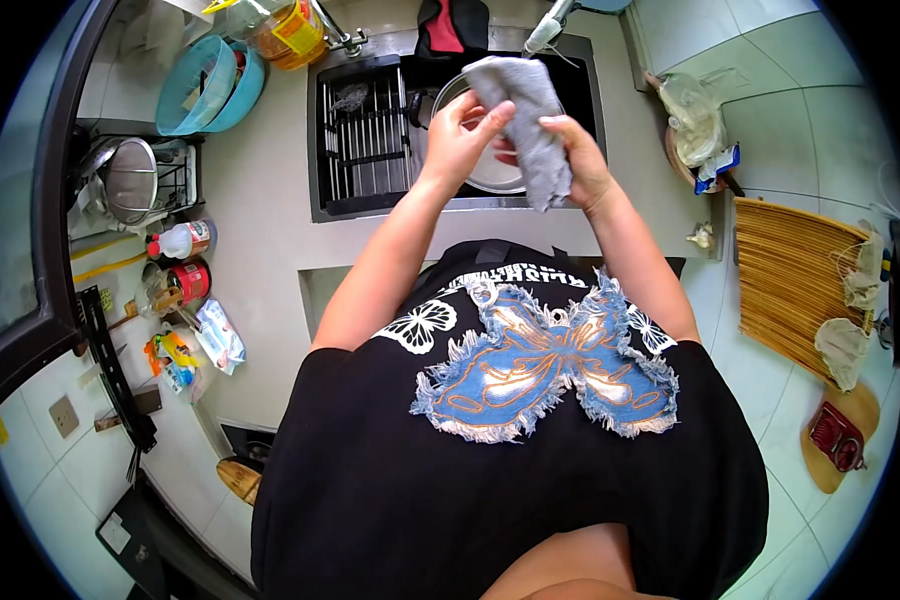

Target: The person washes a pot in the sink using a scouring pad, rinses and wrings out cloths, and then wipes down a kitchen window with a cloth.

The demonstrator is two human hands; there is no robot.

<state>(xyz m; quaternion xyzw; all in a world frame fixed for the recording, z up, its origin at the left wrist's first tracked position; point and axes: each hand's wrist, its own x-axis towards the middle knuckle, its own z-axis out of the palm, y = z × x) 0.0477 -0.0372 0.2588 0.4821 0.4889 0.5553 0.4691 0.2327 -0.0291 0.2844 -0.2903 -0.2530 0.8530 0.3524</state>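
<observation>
A grey cloth (530,125), bunched lengthwise, hangs between my hands above the sink (598,130). My left hand (463,140) grips its left edge, with the thumb against the fabric and the other fingers partly hidden. On the opposite side my right hand (580,163) is closed on the cloth, thumb in front and some fingertips behind it. Below them in the basin sits a round metal pot (495,180), partly covered by the cloth and hands. A metal drying rack (365,140) spans the sink's left part.
Blue plastic basins (185,90) and an oil jug (288,38) stand at the back left. A wire dish rack (175,165), a red-labelled jar (192,280) and a wipes packet (220,335) line the left side. Plastic bags (692,115) and a bamboo mat (795,275) are at right.
</observation>
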